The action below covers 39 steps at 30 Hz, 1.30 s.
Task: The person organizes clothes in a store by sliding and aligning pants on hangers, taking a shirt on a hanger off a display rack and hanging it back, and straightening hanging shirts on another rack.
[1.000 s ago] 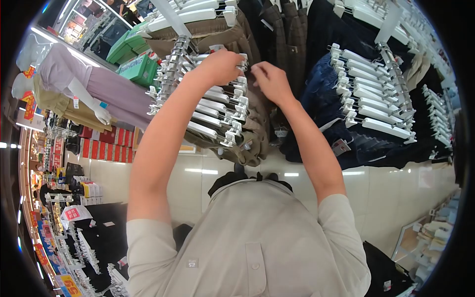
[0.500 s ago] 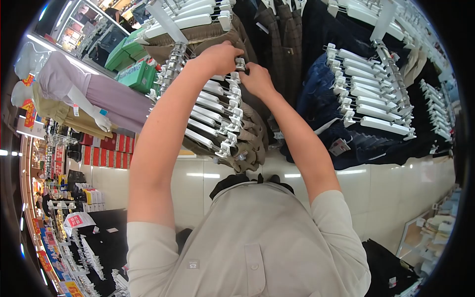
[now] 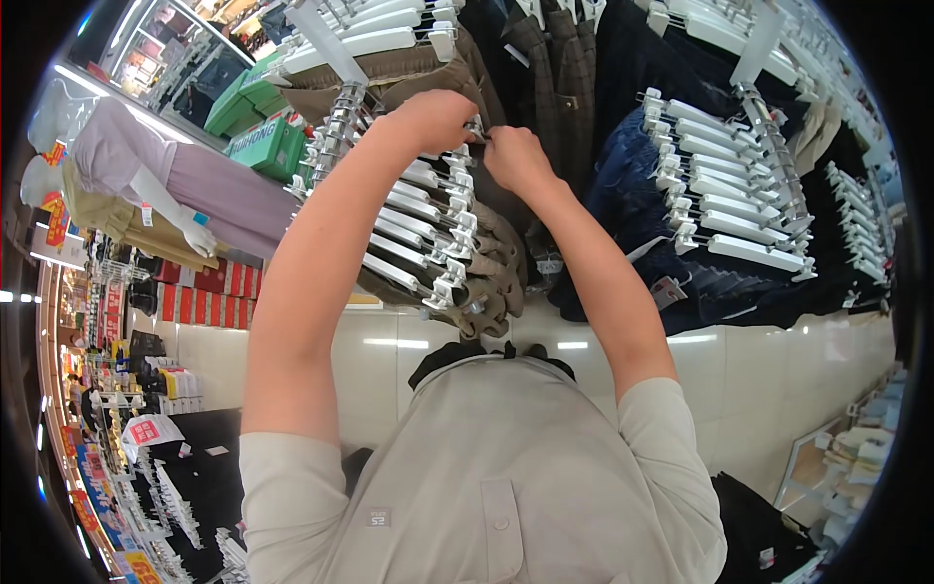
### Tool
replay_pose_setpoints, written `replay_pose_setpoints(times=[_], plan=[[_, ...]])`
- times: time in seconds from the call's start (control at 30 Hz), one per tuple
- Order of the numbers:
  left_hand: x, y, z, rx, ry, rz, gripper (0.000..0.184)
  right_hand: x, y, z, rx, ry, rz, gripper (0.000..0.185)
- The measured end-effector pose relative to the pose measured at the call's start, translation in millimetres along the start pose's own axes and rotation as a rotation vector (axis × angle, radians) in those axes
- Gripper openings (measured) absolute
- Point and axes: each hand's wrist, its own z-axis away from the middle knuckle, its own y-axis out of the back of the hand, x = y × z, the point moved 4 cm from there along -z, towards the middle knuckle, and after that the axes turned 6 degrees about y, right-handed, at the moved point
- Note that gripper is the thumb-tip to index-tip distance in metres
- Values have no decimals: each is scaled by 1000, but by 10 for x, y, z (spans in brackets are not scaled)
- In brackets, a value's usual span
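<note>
My left hand (image 3: 440,119) is closed at the near end of a white clip hanger (image 3: 474,129), its fingertips against the metal clip. Just to the right, my right hand (image 3: 516,159) pinches at the edge of the dark brown trousers (image 3: 501,200) beside that clip; the exact grip is partly hidden by the fingers. Below my hands, several white clip hangers (image 3: 409,226) hang in a row with khaki and brown trousers (image 3: 491,282) on them. Their hooks sit on a metal rail (image 3: 341,122) to the left.
On the right, dark blue jeans (image 3: 623,175) hang from more white hangers (image 3: 730,185). Plaid trousers (image 3: 559,97) hang behind. A mannequin in lilac (image 3: 209,190), green boxes (image 3: 268,146) and red-and-white boxes (image 3: 209,297) stand on the left. Tiled floor (image 3: 389,370) lies below.
My right hand has shifted slightly right and down, drawing a little away from my left hand. My left hand has moved down slightly and stays at the hanger's clip.
</note>
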Motion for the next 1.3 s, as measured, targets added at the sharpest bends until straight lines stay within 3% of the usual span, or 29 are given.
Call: replay_pose_setpoints(times=[0.43, 0.63, 0.73, 0.83, 0.93, 1.1, 1.2, 1.3], plan=[[16, -52, -33, -4, 25, -35, 35, 29, 57, 67, 135, 1, -15, 22], [107, 21, -15, -16, 136, -88, 34, -21, 139, 86, 269, 148, -90, 20], [414, 401, 469, 321, 82, 51, 32, -2, 230, 99, 270, 155, -122, 19], [525, 798, 1175, 520, -30, 339, 29, 25, 298, 159, 275, 171, -149, 16], [101, 868, 1828, 790, -90, 524, 31, 13, 450, 230, 260, 139, -157, 16], [-1198, 226, 2417, 1046, 393, 1054, 29, -235, 832, 214, 215, 106, -92, 16], [-1991, -392, 2377, 1018, 608, 1236, 31, -601, 984, 121, 231, 135, -121, 15], [-2560, -1022, 2079, 826, 610, 1181, 34, -1237, 1001, -50, 206, 182, -171, 15]])
